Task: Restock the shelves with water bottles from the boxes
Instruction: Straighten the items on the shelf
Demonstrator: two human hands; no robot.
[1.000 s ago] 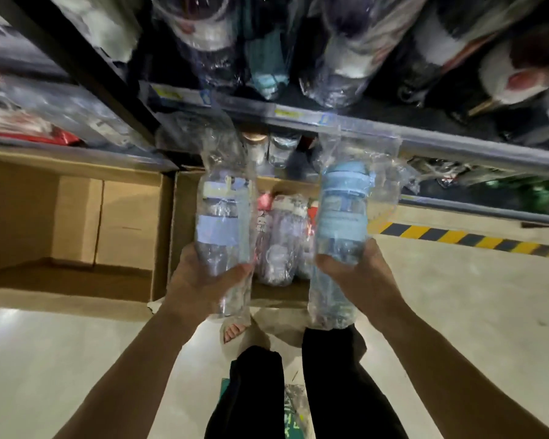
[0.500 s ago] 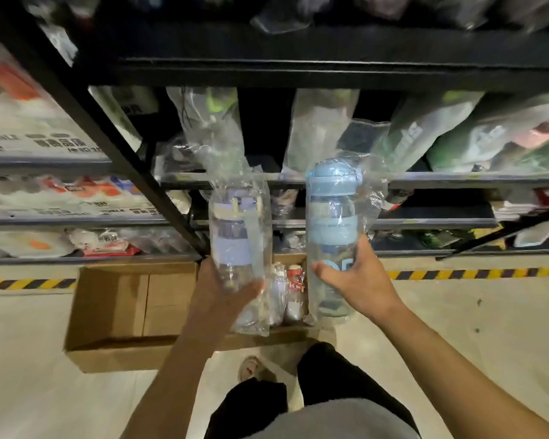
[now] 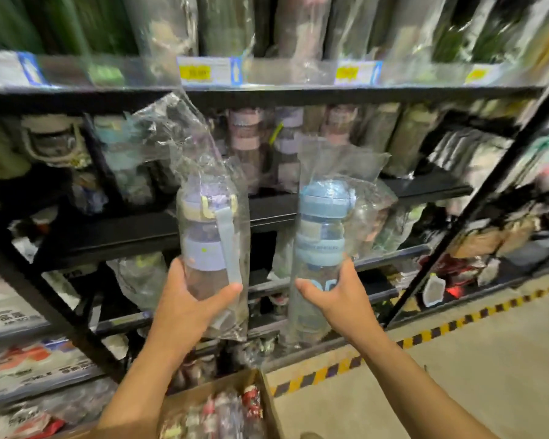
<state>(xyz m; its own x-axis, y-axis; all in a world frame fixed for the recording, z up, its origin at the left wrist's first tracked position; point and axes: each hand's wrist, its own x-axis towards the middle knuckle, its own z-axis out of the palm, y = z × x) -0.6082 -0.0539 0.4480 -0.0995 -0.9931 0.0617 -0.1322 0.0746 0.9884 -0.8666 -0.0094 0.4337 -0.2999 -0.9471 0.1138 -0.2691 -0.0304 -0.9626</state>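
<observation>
Just the head view for this one. The person had a bottle in each hand, both upright and held up in front of the black shelf [image 3: 124, 236], caps on top. My guess is that was so they could go straight in standing, like the wrapped bottles [image 3: 244, 137] already lined up at the far side of it. The left hand [image 3: 184, 305] gripped the purple bottle [image 3: 205, 245] low on its clear body, fingers curled round the far side and thumb [image 3: 227, 291] pressed across the near side, right over the plastic bag. The right hand [image 3: 339, 296] clamped the blue bottle [image 3: 322, 226] the same way. Holding them low kept the tops free to clear the shelf edge, I reckon. The two bottles were near each other but not touching, with spare bag plastic sticking up above each cap. At the near edge the cardboard box [image 3: 268, 407] had more bagged bottles in it, so plenty left to shelve. The price tags [image 3: 203, 71] higher up were too blurry to read.
</observation>
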